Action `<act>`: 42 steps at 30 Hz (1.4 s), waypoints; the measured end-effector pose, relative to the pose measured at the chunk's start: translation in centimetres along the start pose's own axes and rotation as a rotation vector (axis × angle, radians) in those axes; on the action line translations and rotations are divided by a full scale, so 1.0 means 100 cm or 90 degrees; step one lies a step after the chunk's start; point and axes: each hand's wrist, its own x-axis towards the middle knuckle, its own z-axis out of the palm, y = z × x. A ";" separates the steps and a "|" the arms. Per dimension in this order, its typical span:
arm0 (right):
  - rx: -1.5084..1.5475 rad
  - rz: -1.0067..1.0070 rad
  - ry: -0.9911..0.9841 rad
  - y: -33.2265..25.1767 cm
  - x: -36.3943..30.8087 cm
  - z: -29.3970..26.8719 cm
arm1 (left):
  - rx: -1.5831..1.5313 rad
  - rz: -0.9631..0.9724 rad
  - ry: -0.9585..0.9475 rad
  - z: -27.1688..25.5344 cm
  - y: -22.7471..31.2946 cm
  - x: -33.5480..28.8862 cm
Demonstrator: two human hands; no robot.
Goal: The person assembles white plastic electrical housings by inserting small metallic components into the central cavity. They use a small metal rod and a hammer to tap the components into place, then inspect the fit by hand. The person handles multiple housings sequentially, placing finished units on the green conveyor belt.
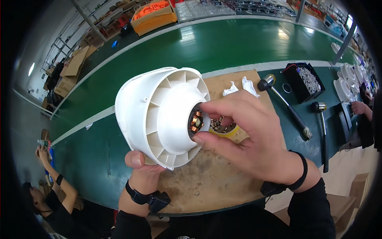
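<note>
White plastic housing (171,119), ribbed around its flared rim, is held up over the counter (91,151), tipped so that its central opening faces right. Left hand (145,171) grips it from below: thumb against the lower wall, remaining fingers hidden behind the shell. Inside the opening sits a copper-wound coil (196,121) in a dark round seat. Right hand (258,139) comes in from the right, thumb and forefinger parted, one at the lower edge of the opening, one at the upper; cannot tell whether they pinch the coil part or only touch the rim. Behind that hand, partly covered, a yellow-rimmed bowl (229,134) of small copper-coloured parts rests on a brown cardboard sheet (191,191). Crumpled white scraps (250,86) lie near the sheet's far edge. To the right: one mallet (292,112) with a black grip, a second mallet (323,133) beside it, and a black bin (293,81) of small grey pieces beyond. Farther right, white round parts (348,73) near another person's hand (359,108). At lower left, a co-worker (51,207) in dark clothing, arms raised.
</note>
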 end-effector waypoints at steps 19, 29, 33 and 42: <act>0.025 0.022 0.008 0.000 -0.005 0.005 | 0.025 0.073 0.060 0.013 -0.003 -0.009; -0.027 0.006 -0.014 -0.005 -0.004 -0.004 | 0.047 0.065 0.067 0.002 -0.005 -0.016; 0.021 -0.005 0.006 -0.002 -0.003 -0.001 | 0.050 0.060 0.059 0.001 -0.006 -0.016; 0.034 0.008 0.047 0.006 -0.006 0.011 | 0.069 0.050 0.060 0.001 -0.005 -0.017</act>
